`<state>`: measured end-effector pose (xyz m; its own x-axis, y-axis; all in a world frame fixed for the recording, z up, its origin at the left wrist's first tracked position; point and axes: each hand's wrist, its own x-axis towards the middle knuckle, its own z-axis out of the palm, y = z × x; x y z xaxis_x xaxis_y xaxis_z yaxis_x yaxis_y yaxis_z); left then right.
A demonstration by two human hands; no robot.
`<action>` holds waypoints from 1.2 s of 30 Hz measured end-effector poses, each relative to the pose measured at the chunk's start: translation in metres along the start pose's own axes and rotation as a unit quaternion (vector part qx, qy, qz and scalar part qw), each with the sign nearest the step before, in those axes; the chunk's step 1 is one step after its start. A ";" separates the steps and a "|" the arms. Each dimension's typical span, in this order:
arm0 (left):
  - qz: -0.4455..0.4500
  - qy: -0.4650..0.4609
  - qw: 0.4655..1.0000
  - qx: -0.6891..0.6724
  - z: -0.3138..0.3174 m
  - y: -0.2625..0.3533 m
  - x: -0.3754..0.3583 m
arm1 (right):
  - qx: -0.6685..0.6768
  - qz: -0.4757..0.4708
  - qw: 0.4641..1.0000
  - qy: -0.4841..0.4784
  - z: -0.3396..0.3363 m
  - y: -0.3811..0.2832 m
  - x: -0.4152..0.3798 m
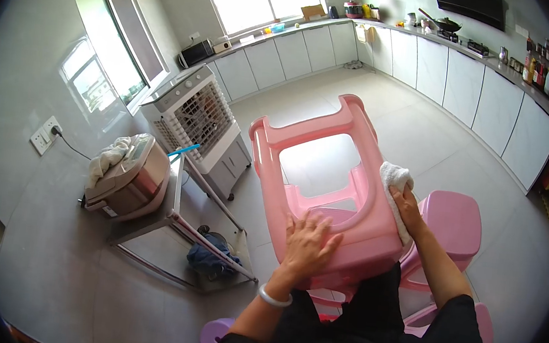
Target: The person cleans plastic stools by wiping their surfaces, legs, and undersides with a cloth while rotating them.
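Note:
A pink plastic stool (266,190) is tipped over in front of my body, its legs pointing away from me and a large opening in the side facing up. My left hand (307,244) lies on that side near the seat end, fingers spread, with a light-coloured bangle at the wrist. On the stool's right side, my right hand (408,207) presses a white cloth (395,176) against the plastic. The fingers bend over the cloth, and part of it hangs below the hand.
Another pink stool (453,228) stands at my right, with more pink plastic near my legs. At left, a metal stand (183,222) carries a rice cooker (128,180). An air cooler (197,118) stands behind it. Cabinets (430,61) line the far walls.

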<state>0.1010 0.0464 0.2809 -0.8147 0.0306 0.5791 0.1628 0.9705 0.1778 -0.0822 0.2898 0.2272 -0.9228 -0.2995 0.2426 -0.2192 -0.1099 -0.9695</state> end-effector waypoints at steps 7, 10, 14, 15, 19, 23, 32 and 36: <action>0.018 -0.092 0.995 -0.040 0.001 0.020 0.013 | -0.315 -0.148 0.937 -0.033 0.008 -0.016 0.081; 0.026 -0.082 0.996 -0.034 0.003 0.017 0.010 | -0.430 -0.124 0.892 -0.064 0.032 -0.041 0.135; 0.022 -0.085 0.996 -0.034 0.003 0.017 0.006 | -0.577 -0.180 0.795 -0.054 0.091 -0.053 0.196; 0.020 -0.090 0.995 -0.033 0.002 0.016 0.006 | -0.643 -0.208 0.734 -0.060 0.114 -0.059 0.203; 0.017 -0.097 0.994 -0.047 -0.001 0.021 0.007 | -0.448 -0.476 0.751 -0.095 0.217 -0.074 0.211; 0.024 -0.062 0.997 -0.037 0.006 0.024 0.008 | -0.576 -0.451 0.648 -0.211 0.286 -0.067 0.187; -0.014 -0.046 0.998 -0.052 0.001 0.018 0.006 | -0.631 -0.271 0.680 -0.257 0.231 -0.083 0.215; -0.012 -0.044 0.998 -0.048 0.002 0.018 0.006 | -0.654 -0.284 0.694 -0.099 0.145 -0.071 0.233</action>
<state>0.0983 0.0640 0.2859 -0.8645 0.0326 0.5016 0.1918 0.9438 0.2692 -0.2359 0.0908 0.3573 -0.5367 -0.6989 0.4728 -0.7493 0.6524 0.1138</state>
